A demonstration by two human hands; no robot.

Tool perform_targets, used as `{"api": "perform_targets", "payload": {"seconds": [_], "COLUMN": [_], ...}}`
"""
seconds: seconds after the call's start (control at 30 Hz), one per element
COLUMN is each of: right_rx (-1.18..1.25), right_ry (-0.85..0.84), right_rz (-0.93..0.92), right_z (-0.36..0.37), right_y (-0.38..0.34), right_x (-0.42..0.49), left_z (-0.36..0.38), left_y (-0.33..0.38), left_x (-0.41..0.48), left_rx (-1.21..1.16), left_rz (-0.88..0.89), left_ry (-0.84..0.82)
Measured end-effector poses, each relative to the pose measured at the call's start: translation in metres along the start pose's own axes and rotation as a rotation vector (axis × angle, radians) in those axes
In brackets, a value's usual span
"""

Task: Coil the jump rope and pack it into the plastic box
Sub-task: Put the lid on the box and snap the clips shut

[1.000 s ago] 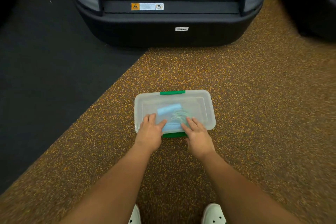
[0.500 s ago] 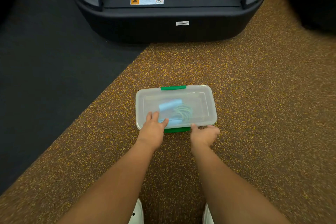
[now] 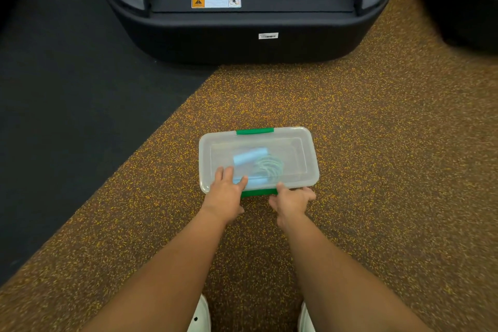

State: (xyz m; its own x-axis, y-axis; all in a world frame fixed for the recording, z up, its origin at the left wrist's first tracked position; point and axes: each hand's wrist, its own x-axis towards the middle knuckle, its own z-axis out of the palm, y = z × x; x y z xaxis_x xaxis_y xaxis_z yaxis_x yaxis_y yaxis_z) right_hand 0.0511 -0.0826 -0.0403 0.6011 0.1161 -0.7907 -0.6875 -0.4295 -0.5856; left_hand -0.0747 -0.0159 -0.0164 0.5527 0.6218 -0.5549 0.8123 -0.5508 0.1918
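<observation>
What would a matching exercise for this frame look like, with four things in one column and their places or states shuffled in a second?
Things:
1. left hand
2. right hand
3. jump rope
4. far green latch

Places or states:
A. coiled inside the closed plastic box
B. on the box edge away from the person
C. flat on the lid, fingers spread
D. at the near green latch, fingers curled under the box rim

Pairs: 1-C, 2-D, 3-A, 4-B
</observation>
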Motion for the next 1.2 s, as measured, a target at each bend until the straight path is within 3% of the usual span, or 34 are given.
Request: {"api": "perform_targets", "payload": {"seconds": [0.27, 0.43, 0.73, 1.2], "right_rx": [0.106, 0.065, 0.204, 0.185], "right_ry": [-0.006, -0.038, -0.130, 0.015], "right_rz": [0.066, 0.101, 0.167, 0.135], "right_z": [0.003, 0.008, 0.015, 0.029], "right_y": [0.005, 0.002, 0.000, 0.004], "right_x": [-0.006, -0.004, -0.007, -0.003], "left_z": [-0.005, -0.009, -0.013, -0.014], "left_y": [0.000, -0.001, 0.000, -0.001], "left_x": [0.004, 0.005, 0.005, 0.004], "left_rx": [-0.053, -0.037, 0.008, 0.010], "left_rz": [-0.020, -0.006, -0.016, -0.006], "left_ry": [0.098, 0.097, 0.083, 0.078]}}
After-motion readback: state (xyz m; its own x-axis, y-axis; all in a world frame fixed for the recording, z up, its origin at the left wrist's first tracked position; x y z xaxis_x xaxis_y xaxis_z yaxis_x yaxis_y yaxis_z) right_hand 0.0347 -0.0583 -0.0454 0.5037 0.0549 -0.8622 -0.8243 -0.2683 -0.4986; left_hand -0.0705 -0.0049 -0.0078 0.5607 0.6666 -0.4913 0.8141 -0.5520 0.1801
